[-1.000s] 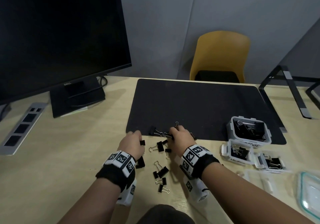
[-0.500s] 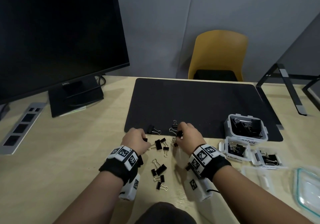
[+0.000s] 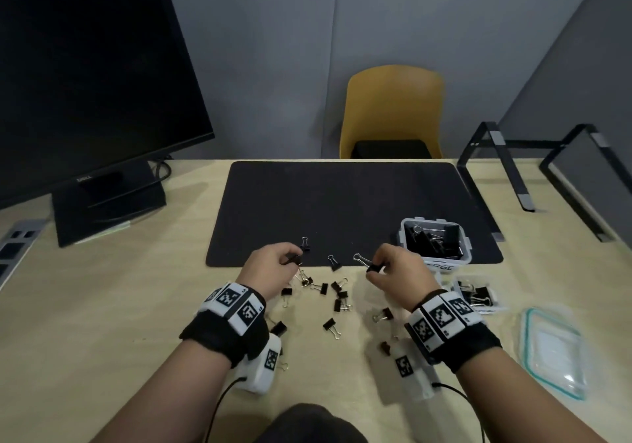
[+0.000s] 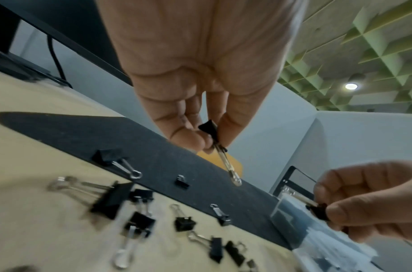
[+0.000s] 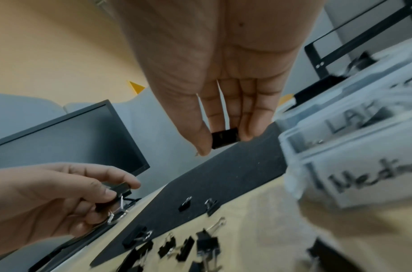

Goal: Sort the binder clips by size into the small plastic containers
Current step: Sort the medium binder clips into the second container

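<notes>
Change: both hands, low among the loose clips on the table (image 3: 102, 306) a second ago, are now raised, one clip each; sorting runs two at a time.
Left hand (image 3: 273, 268): pinches clip (image 4: 210, 131), handles pointing down-right.
Right hand (image 3: 396, 270): pinches clip (image 3: 371, 266) near the large container (image 3: 402, 237), handles aimed up-left.

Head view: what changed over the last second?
Both hands lifted off the pile, each pinching a binder clip: the left hand holds one over the mat edge, and the right hand carried its clip rightward toward the large container. The loose clips and the containers stayed put.
</notes>
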{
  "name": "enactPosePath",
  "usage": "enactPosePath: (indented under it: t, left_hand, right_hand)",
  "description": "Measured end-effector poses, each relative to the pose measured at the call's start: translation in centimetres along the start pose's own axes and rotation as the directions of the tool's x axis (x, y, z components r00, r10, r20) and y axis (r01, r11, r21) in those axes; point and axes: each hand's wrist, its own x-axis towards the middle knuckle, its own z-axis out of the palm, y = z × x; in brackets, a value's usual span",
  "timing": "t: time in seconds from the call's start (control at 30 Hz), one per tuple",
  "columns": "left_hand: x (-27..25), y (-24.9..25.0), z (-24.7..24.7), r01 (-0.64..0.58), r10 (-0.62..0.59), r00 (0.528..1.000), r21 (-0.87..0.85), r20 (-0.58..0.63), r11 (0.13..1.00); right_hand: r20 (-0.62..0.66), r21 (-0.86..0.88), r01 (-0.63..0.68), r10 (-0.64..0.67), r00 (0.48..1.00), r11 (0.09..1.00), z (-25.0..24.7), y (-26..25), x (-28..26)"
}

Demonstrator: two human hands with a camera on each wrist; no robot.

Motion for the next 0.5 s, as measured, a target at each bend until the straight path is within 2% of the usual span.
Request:
enactPosePath:
  t: [0.3, 0.5]
  left_hand:
    - [-1.3, 5.6, 4.8, -0.021, 0.022, 0.998, -0.024, 0.055, 0.999]
    - [-1.9, 7.4, 7.1, 0.003, 0.001, 0.998, -0.064, 0.061, 0.998]
  right_hand:
    - [0.043, -0.022, -0.027, 0.028, 0.999, 0.999, -5.9, 6.7, -2.3]
    - [-0.012, -0.085, -0.083, 0.082, 0.997, 0.993, -8.9, 10.9, -2.4]
